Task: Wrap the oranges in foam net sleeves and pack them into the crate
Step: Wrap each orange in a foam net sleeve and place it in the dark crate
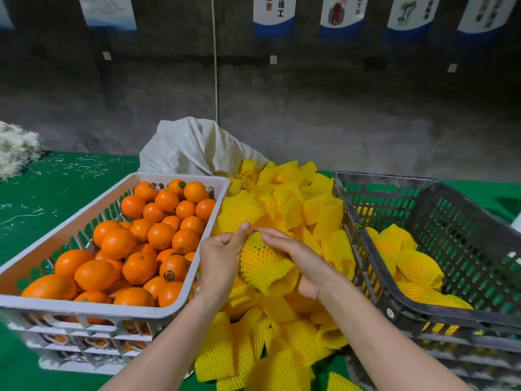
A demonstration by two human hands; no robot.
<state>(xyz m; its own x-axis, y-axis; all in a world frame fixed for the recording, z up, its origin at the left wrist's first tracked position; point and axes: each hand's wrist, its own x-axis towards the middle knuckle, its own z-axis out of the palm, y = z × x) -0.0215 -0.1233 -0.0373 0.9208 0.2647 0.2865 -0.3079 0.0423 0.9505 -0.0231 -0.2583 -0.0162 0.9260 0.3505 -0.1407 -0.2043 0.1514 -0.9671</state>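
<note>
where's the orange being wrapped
Head view, centre: the orange is in a foam sleeve held by the left hand and right hand, over the sleeve pile, right of the white crate.

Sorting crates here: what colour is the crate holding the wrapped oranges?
Dark grey slotted plastic crate, clearest in the head view.

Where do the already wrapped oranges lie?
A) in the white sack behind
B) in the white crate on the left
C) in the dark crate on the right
C: the wrapped oranges, in yellow sleeves, lie in the dark crate on the right.
</note>
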